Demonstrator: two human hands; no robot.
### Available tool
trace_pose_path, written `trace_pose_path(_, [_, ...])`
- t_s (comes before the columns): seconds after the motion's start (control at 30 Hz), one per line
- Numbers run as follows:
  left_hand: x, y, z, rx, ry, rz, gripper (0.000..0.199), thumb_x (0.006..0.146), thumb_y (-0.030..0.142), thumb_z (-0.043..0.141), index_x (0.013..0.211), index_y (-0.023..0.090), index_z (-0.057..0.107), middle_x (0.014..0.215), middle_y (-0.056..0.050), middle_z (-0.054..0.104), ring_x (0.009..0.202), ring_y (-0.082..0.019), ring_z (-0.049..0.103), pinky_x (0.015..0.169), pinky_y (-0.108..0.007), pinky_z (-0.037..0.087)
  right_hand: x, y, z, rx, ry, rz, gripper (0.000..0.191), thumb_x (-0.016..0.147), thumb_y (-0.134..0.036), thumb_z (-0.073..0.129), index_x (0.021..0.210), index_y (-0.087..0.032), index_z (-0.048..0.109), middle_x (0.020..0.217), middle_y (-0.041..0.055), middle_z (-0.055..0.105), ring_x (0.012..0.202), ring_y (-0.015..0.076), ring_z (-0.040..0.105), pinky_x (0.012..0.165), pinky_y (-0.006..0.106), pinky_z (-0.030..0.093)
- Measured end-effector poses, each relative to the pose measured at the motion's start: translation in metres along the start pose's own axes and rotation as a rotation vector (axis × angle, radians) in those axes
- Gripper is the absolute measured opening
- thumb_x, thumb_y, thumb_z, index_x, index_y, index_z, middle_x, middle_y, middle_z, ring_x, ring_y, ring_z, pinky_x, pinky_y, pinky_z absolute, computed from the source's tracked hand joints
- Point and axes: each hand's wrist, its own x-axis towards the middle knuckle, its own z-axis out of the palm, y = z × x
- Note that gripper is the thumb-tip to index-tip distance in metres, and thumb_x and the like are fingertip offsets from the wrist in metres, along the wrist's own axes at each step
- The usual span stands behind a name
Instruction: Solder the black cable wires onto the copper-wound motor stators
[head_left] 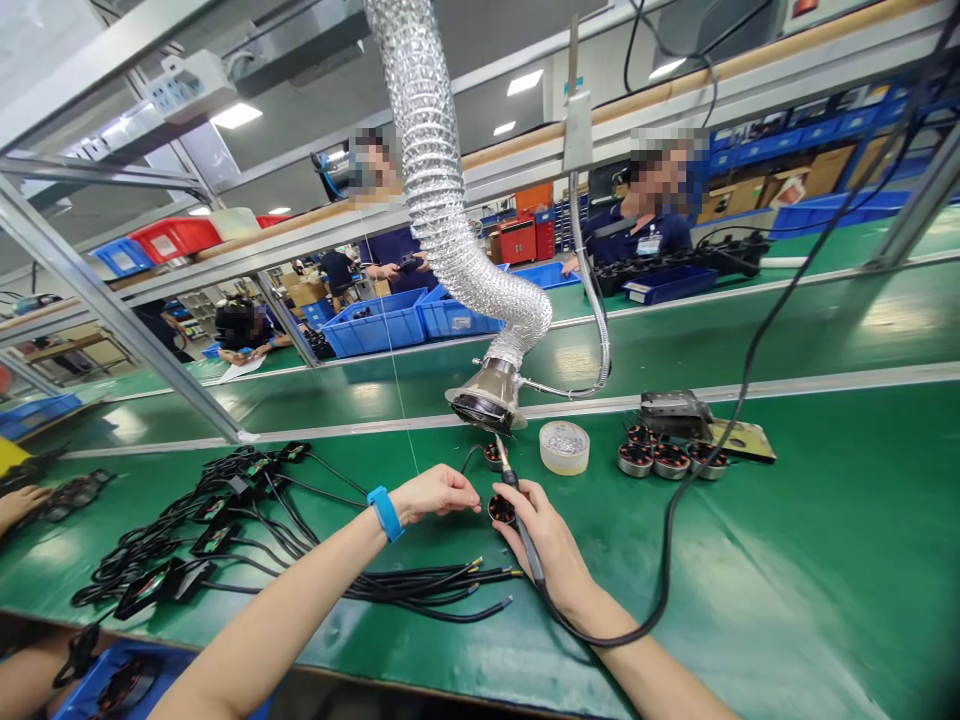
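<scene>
the person's left hand (pixel 433 495), wearing a bright blue wristband (pixel 386 513), is curling its fingers (pixel 469 494) together just beside a small round black motor (pixel 502 510), though whether they are gripping it cannot be told, while the right hand (pixel 547 540) is closing around a slim black soldering iron (pixel 510 475), steadying it close to the motor beneath a silver fume-extractor nozzle (pixel 487 398).

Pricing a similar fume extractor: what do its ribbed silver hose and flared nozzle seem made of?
The ribbed silver hose looks like aluminium foil ducting: crinkled, shiny, spiral-ribbed. The flared silver nozzle looks like polished metal, from its mirror-like sheen.
</scene>
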Motion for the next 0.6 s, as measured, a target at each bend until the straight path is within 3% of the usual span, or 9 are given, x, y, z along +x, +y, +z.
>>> trace_pose_path(0.33, [0.029, 0.018, -0.012, 0.045, 0.092, 0.125, 0.048, 0.067, 0.054, 0.074, 0.078, 0.008, 0.069, 0.054, 0.005, 0.042, 0.047, -0.004, 0.025, 0.048, -0.024, 0.012, 0.004, 0.001, -0.005, -0.088, 0.230, -0.030, 0.039, 0.098, -0.014, 0.051, 0.135, -0.024, 0.048, 0.115, 0.0101, 0.052, 0.093, 0.0194, 0.061, 0.080, 0.032, 0.054])
trace_pose_path(0.47, [0.040, 0.021, -0.018, 0.044, 0.080, 0.141, 0.049, 0.066, 0.056, 0.072, 0.079, 0.009, 0.066, 0.059, 0.003, 0.049, 0.045, -0.003, 0.027, 0.047, -0.022, 0.015, 0.003, 0.004, -0.009, -0.111, 0.238, -0.033, 0.037, 0.099, -0.014, 0.048, 0.135, -0.024, 0.049, 0.112, 0.0095, 0.053, 0.089, 0.0182, 0.062, 0.078, 0.031, 0.054])
trace_pose_path(0.6, [0.038, 0.014, -0.020, 0.050, 0.043, 0.139, 0.050, 0.068, 0.057, 0.072, 0.082, 0.009, 0.067, 0.061, 0.002, 0.054, 0.045, -0.004, 0.036, 0.046, -0.021, 0.024, 0.012, 0.005, -0.006, -0.085, 0.165, -0.068, 0.043, 0.100, -0.011, 0.044, 0.140, -0.027, 0.046, 0.122, 0.0105, 0.052, 0.104, 0.0195, 0.061, 0.087, 0.031, 0.053])
